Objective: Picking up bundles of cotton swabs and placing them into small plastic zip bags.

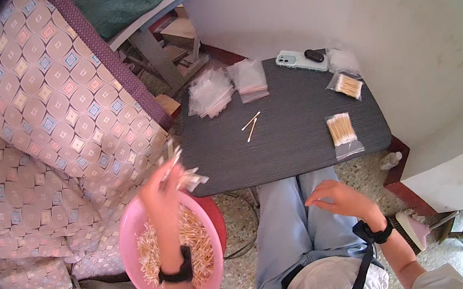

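My left hand (pixel 161 194) is raised above a pink bowl (pixel 130 235) heaped with cotton swabs (pixel 195 236), and it grips a small clear plastic bag (pixel 184 174) by one end. My right hand (pixel 338 197) rests palm down on my right knee, fingers loosely spread, holding nothing. On the dark grey table (pixel 286 141) lie two loose swabs (pixel 252 126), a filled bag of swabs (pixel 341 132) near the front right, and another filled bag (pixel 347 86) further back.
Two stacks of unfilled clear bags (pixel 228 87) sit at the table's back left. A phone (pixel 298 60) with a small black object on it lies at the back. A patterned fabric seat (pixel 54 143) rises on my left; a white wall is at right.
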A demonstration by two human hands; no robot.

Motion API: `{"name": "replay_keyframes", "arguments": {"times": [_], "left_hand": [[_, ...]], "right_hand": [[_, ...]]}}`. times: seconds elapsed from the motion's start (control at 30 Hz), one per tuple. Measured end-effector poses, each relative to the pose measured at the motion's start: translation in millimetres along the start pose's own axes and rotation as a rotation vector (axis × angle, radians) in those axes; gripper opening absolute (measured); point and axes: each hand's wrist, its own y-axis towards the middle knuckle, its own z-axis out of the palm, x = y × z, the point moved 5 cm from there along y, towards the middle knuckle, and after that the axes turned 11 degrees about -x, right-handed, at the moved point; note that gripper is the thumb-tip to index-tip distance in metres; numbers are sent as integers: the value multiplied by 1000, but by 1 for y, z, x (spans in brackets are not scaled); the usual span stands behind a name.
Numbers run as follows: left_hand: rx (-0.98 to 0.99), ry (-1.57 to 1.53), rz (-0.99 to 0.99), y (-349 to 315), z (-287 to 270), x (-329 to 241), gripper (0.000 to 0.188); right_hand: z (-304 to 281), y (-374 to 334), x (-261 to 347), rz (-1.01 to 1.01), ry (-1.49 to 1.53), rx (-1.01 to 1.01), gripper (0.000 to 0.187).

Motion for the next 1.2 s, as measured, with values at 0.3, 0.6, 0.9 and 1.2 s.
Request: {"name": "replay_keyframes", "arguments": {"times": [0.3,0.6,0.9,1.2], "left_hand": [[274,-702,-221,-18,214,25,21],[353,-44,362,-29,206,15,22],[429,241,591,-67,197,15,40],[218,143,560,-75,198,3,14]], "right_hand": [[1,-6,2,43,10,63,15],[-10,-3,-5,31,-55,29,15],[-2,72,-13,53,-390,-263,28],[-3,95,-68,-13,-499,-538,31]]}}
